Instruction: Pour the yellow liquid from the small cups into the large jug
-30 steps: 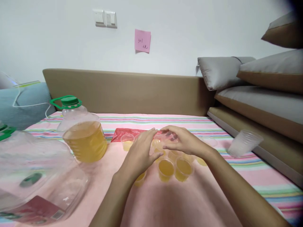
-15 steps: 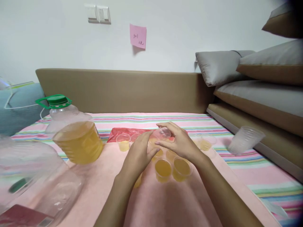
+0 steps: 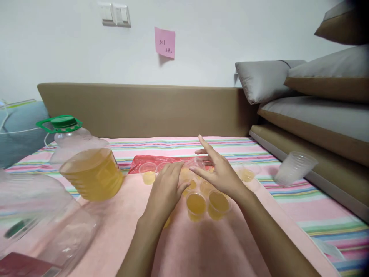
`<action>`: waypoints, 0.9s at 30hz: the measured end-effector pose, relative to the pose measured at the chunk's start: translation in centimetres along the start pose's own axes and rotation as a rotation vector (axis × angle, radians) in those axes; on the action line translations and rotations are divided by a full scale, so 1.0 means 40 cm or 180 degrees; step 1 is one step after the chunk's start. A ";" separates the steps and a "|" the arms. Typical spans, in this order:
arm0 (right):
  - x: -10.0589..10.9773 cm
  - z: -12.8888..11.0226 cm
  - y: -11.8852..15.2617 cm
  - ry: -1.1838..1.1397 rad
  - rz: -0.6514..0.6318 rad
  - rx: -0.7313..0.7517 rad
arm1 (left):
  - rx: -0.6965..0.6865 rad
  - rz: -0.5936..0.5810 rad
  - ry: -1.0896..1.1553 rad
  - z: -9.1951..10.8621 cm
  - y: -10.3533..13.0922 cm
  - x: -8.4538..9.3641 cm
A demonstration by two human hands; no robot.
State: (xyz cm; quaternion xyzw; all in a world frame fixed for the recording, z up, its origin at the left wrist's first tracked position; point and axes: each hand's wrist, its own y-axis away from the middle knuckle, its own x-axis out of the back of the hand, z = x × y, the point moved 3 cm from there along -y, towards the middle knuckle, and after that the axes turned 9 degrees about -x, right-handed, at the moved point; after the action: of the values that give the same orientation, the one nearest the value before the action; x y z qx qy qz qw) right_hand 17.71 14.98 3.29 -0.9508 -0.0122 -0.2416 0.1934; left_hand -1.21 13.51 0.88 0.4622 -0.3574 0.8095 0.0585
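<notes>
My right hand [image 3: 220,173] is open, its fingers spread just above and beside a clear plastic cup [image 3: 196,163] in the middle of the group. My left hand [image 3: 167,184] is at the left of the same cups, fingers stretched forward and thumb apart; it partly hides the cups behind it. Two cups of yellow liquid stand nearest me, a left one [image 3: 196,204] and a right one [image 3: 219,204]. Farther back are another partly filled cup [image 3: 148,173] at the left and one [image 3: 247,174] at the right.
A large green-capped bottle [image 3: 92,173] of yellow liquid stands at the left, with an empty clear bottle [image 3: 66,234] lying before it. Red plastic [image 3: 138,162] lies behind the cups. A stack of clear cups [image 3: 295,168] lies at the right, beside piled cushions [image 3: 317,111].
My right hand has let go of the clear cup in the middle, and its fingers have spread and lifted. My left hand has stayed nearly in place. The view has shifted slightly.
</notes>
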 end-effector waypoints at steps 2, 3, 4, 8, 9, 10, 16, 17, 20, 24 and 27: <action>0.003 -0.005 0.004 0.0019 0.0061 0.0051 | -0.0015 0.0019 -0.0021 0.001 -0.001 -0.001; 0.004 -0.008 0.005 0.0036 0.0067 0.0109 | -0.0029 0.0037 -0.0031 0.001 -0.001 -0.001; 0.004 -0.011 0.006 0.0070 0.0064 0.0175 | -0.0044 0.0055 -0.0040 0.001 -0.001 -0.001; 0.005 -0.013 0.006 0.0127 0.0218 0.0289 | -0.0067 0.0081 -0.0050 0.002 -0.001 0.001; 0.004 -0.013 0.006 0.0105 0.0256 0.0289 | -0.0072 0.0078 -0.0047 0.002 -0.001 0.001; 0.004 -0.012 0.006 0.0092 0.0278 0.0287 | -0.0076 0.0083 -0.0048 0.002 0.000 0.002; 0.005 -0.010 0.013 0.0135 0.0254 0.0252 | -0.0063 0.0093 -0.0055 0.003 0.000 0.001; 0.005 -0.010 0.014 0.0153 0.0225 0.0264 | -0.0059 0.0085 -0.0063 0.003 0.000 0.001; 0.006 -0.013 0.017 0.0196 0.0177 0.0329 | -0.0050 0.0061 -0.0071 0.001 0.000 0.001; 0.004 -0.018 0.019 0.0313 0.0121 0.0403 | -0.0035 0.0018 -0.0068 -0.002 0.000 0.001; 0.004 -0.020 0.019 0.0350 0.0129 0.0435 | -0.0040 -0.0013 -0.0062 -0.003 0.000 0.000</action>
State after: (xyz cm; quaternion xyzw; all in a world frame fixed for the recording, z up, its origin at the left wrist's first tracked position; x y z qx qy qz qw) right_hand 17.58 13.97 3.73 -0.9208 0.0012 -0.2881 0.2631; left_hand -1.27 13.59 0.85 0.4705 -0.3620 0.8025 0.0596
